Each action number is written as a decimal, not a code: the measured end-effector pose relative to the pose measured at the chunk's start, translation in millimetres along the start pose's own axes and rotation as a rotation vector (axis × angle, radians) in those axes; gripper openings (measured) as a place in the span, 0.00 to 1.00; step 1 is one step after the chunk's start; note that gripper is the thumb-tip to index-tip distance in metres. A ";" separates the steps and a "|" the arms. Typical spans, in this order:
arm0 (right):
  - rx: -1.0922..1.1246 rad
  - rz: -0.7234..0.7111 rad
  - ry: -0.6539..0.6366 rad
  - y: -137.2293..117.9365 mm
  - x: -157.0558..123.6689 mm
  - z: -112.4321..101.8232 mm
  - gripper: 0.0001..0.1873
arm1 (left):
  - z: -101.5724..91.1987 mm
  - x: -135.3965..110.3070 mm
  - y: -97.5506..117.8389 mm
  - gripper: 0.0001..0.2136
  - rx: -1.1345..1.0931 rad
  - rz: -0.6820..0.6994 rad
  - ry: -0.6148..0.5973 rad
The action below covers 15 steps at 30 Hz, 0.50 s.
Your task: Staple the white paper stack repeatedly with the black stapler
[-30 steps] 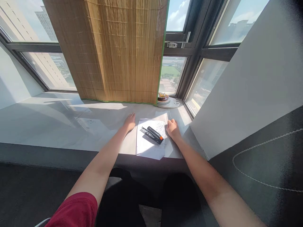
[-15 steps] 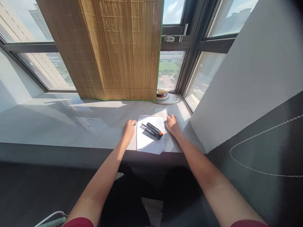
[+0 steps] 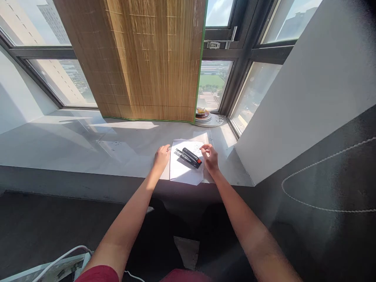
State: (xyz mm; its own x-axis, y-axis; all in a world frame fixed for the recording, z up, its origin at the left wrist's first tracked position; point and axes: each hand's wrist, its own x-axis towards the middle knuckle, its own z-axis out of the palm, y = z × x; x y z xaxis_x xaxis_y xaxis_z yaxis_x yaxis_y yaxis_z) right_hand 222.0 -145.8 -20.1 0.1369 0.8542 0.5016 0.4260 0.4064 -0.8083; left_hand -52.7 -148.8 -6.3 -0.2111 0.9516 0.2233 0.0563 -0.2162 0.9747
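Note:
White sheets of paper (image 3: pixel 182 174) with handwriting along the right side lie on the windowsill, their near edge at the sill's front. A black stapler (image 3: pixel 190 157) with an orange-red end rests diagonally on top. My left hand (image 3: pixel 161 155) is closed beside the paper's left edge, and whatever its fingertips pinch is too small to make out. Over the right edge is my right hand (image 3: pixel 209 156), its fingers bent and a little apart from the thumb, holding nothing visible. It is near the stapler but not touching it.
A bamboo blind (image 3: pixel 152 62) hangs behind the sill (image 3: pixel 138 135). Stacked plates (image 3: pixel 205 117) stand in the back right corner. The slanting white wall (image 3: pixel 270 105) bounds the right side. A beaded cord (image 3: pixel 296 201) hangs at right; a white cable (image 3: pixel 64 254) is at lower left.
My right hand has moved left from beside the paper to over its right edge, and its fingers have loosened. My left hand stays at the left edge. The camera view has shifted slightly.

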 end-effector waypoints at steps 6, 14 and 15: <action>-0.098 -0.130 -0.321 -9.3 -8.8 9.0 0.25 | -1.9 -2.0 -1.0 0.12 0.103 0.099 -0.129; -0.089 -0.137 -0.253 -6.7 -12.9 2.4 0.16 | -4.7 -1.7 -4.8 0.10 0.250 0.205 -0.223; -0.090 -0.127 -0.260 -7.0 -12.9 1.7 0.16 | -4.9 -1.7 -5.1 0.10 0.280 0.233 -0.233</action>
State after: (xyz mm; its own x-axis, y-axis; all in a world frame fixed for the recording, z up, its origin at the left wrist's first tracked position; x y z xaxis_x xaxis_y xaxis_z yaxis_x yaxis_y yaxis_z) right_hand 215.7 -159.2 -21.4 -0.1512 0.8576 0.4916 0.5040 0.4947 -0.7080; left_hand -57.4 -150.4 -11.6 0.0629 0.9151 0.3983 0.3462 -0.3944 0.8513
